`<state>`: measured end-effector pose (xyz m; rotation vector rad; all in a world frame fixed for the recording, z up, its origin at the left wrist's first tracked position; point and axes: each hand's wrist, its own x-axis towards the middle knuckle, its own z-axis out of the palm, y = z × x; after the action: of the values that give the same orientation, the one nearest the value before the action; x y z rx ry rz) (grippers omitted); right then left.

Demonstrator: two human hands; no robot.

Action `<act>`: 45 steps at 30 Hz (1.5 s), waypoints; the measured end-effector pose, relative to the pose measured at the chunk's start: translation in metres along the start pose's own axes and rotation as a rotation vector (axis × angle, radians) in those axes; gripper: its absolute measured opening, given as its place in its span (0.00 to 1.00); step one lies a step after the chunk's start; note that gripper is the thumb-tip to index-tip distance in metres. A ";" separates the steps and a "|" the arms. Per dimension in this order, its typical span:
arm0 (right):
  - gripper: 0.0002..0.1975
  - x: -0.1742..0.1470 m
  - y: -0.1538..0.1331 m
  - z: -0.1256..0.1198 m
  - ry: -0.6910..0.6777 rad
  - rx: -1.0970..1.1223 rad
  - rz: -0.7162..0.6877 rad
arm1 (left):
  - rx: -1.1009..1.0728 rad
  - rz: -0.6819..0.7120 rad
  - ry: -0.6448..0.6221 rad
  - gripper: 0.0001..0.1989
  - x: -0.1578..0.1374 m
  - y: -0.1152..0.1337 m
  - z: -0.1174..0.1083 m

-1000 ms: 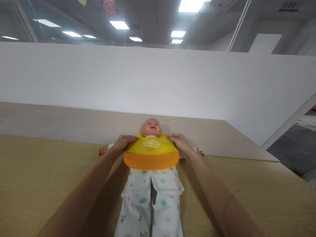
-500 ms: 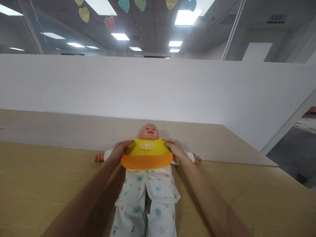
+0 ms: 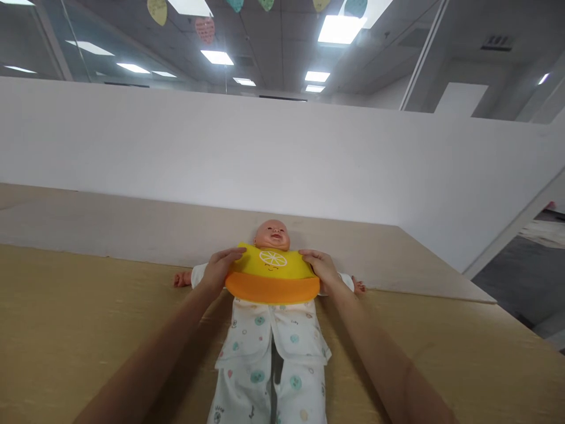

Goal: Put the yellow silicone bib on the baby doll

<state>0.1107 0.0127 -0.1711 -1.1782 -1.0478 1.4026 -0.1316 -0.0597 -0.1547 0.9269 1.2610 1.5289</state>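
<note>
A baby doll point(image 3: 270, 234) lies on its back with its head away from me and its arms out to the sides. Over its chest is a yellow bib point(image 3: 289, 268) with a white citrus slice print, a small smiling face and an orange pocket point(image 3: 272, 288) along the bottom. My left hand point(image 3: 221, 268) holds the bib's left edge near the shoulder, fingers on top. On the opposite edge, my right hand point(image 3: 322, 266) grips it the same way; both thumbs are largely hidden. The doll wears a white printed outfit point(image 3: 295, 347).
Under the doll is a wooden table point(image 3: 110, 330). A pale board point(image 3: 132, 227) lies along its back, against a white wall point(image 3: 247, 153). Glass panels with heart-shaped paper notes point(image 3: 205, 29) stand above the wall. Floor point(image 3: 516, 271) shows past the right edge.
The view has tilted and shifted slightly, so the doll appears a little further right. Both hands stay at the bib's side edges.
</note>
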 end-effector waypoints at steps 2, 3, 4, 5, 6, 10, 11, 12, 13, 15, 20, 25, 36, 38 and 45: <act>0.13 -0.001 0.000 0.001 0.002 -0.003 0.004 | 0.024 -0.018 -0.016 0.16 0.003 -0.004 -0.002; 0.14 -0.002 0.000 0.001 -0.002 0.000 0.006 | 0.026 -0.021 -0.024 0.16 0.004 -0.005 -0.003; 0.14 -0.001 0.000 0.000 -0.010 0.006 0.008 | 0.022 -0.014 -0.025 0.16 0.005 -0.005 -0.004; 0.14 -0.001 0.000 0.000 -0.016 0.013 0.008 | 0.019 -0.005 -0.022 0.16 0.006 -0.005 -0.004; 0.15 0.000 0.000 0.000 -0.019 0.018 0.006 | 0.022 0.004 -0.016 0.15 0.007 -0.005 -0.005; 0.16 0.005 0.004 -0.002 -0.022 0.009 -0.007 | 0.112 0.024 0.009 0.14 0.011 -0.008 -0.008; 0.16 0.005 0.005 -0.003 -0.024 0.007 -0.012 | 0.138 0.034 0.012 0.14 0.012 -0.010 -0.009; 0.16 0.006 0.005 -0.003 -0.029 0.007 -0.017 | 0.158 0.052 0.015 0.14 0.014 -0.011 -0.010; 0.17 0.006 0.005 -0.003 -0.031 0.004 -0.026 | 0.177 0.073 0.021 0.14 0.015 -0.012 -0.011; 0.17 0.005 0.004 -0.004 -0.035 -0.026 -0.060 | 0.198 0.112 0.023 0.16 0.017 -0.013 -0.014; 0.20 0.004 -0.006 -0.016 -0.003 -0.275 -0.170 | 0.319 0.212 0.026 0.19 0.014 -0.017 -0.021; 0.17 0.010 -0.001 -0.032 0.100 -0.656 -0.404 | 0.744 0.452 0.118 0.16 0.009 -0.026 -0.032; 0.15 0.004 0.005 -0.033 0.017 -1.221 -0.487 | 1.041 0.688 0.022 0.14 0.012 -0.040 -0.040; 0.15 0.004 0.006 -0.033 0.031 -1.246 -0.485 | 1.001 0.670 0.019 0.15 0.011 -0.040 -0.041; 0.18 0.001 0.011 -0.030 0.038 -1.335 -0.483 | 0.979 0.636 0.005 0.19 0.011 -0.045 -0.046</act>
<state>0.1381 0.0128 -0.1869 -1.6244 -2.1690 0.1563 -0.1694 -0.0600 -0.2076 2.1030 1.8670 1.3027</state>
